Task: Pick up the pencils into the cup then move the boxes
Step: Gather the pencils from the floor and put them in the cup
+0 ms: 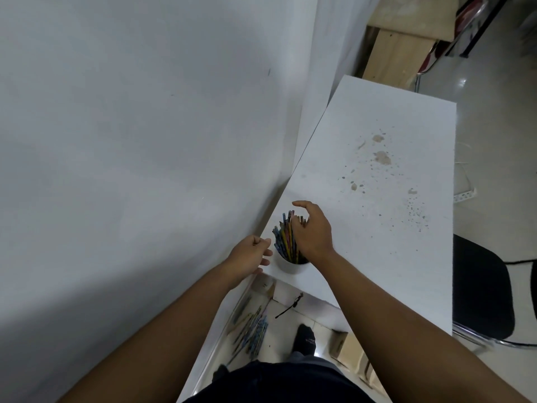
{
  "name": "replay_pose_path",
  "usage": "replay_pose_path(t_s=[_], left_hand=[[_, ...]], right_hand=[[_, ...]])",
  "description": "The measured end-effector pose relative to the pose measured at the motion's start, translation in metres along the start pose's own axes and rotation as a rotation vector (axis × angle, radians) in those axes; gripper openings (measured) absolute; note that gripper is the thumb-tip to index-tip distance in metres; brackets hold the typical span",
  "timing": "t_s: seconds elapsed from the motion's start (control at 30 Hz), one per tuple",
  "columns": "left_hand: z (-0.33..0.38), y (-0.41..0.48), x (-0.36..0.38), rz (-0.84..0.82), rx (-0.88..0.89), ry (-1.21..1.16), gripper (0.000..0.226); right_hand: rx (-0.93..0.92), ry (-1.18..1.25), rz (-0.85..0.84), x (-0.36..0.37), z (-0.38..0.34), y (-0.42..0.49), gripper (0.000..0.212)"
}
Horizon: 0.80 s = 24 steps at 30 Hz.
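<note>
Fingers point(299, 221) of the right hand point(312, 231) curl round the pencils point(283, 239) standing in the white cup point(290, 267) at the table point(377, 228) corner; best settle them gently while the slack, empty left hand point(251, 254) just beside steadies the cup.

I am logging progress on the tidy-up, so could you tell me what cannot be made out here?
Head view only.
- Right hand: its back hides the fingers, so any grip on the pencils in the cup is unclear.
- Floor pencils: blurred, uncountable.
- Box: mostly behind the right forearm.
</note>
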<state>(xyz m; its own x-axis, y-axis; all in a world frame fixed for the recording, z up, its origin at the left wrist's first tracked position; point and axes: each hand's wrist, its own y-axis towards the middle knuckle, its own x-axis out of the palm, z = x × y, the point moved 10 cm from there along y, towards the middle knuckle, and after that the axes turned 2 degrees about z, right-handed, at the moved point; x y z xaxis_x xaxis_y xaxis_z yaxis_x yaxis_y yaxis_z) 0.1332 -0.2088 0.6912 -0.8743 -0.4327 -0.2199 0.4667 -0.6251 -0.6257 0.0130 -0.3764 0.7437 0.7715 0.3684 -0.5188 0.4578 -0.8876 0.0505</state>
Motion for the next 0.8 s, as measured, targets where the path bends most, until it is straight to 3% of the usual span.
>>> replay_pose_path(t_s=[0.27,0.37,0.8], left_hand=[[-0.007,-0.021,-0.009,0.059,0.112,0.035,0.029],[-0.018,-0.03,-0.012,0.074,0.139,0.026,0.02],[-0.13,-0.081,0.004,0.039,0.132,0.198,0.008]], right_hand=[[0.051,0.062,0.092,-0.022,0.002,-0.054,0.023],[0.09,0.079,0.139,-0.031,0.014,-0.082,0.025],[0.4,0.106,0.252,-0.045,0.098,-0.251,0.03]])
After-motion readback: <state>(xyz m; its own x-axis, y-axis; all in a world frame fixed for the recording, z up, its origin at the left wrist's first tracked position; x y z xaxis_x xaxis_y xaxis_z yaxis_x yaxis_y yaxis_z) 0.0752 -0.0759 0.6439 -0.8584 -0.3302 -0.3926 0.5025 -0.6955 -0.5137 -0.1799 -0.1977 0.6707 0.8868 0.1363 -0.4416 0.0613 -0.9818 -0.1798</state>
